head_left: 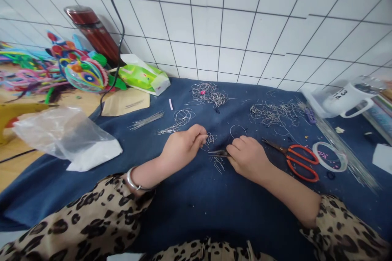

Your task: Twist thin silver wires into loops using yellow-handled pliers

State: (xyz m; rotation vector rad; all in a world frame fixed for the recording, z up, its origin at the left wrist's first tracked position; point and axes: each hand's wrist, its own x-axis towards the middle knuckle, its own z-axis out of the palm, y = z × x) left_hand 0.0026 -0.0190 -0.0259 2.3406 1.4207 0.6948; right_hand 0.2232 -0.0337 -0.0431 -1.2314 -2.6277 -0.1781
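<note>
Spreading over the worktop, a blue cloth [183, 212] is carrying the whole scene. At the far left a clear plastic bag [65, 136] is slumping over the cloth's edge, and at the far right a white mug [347, 98] is lying tilted beside some clear packaging. Orange-handled scissors [295, 157] are lying just right of the action, blades pointing towards the right hand [248, 157].

That hand is closing around small dark pliers [218, 153], and their tip is poking out leftward, low over the cloth. The left hand [183, 147] is pinching shut too, fingertips gripping a wire curl [210, 138] just above the pliers' tip, right at the centre of the cloth.

Two heaps of tangled wire [210, 94] are sitting further back. A tape ring [330, 156] is resting beyond the scissors' handles, and a single wire loop [238, 130] is lying just behind the right hand's knuckles.
</note>
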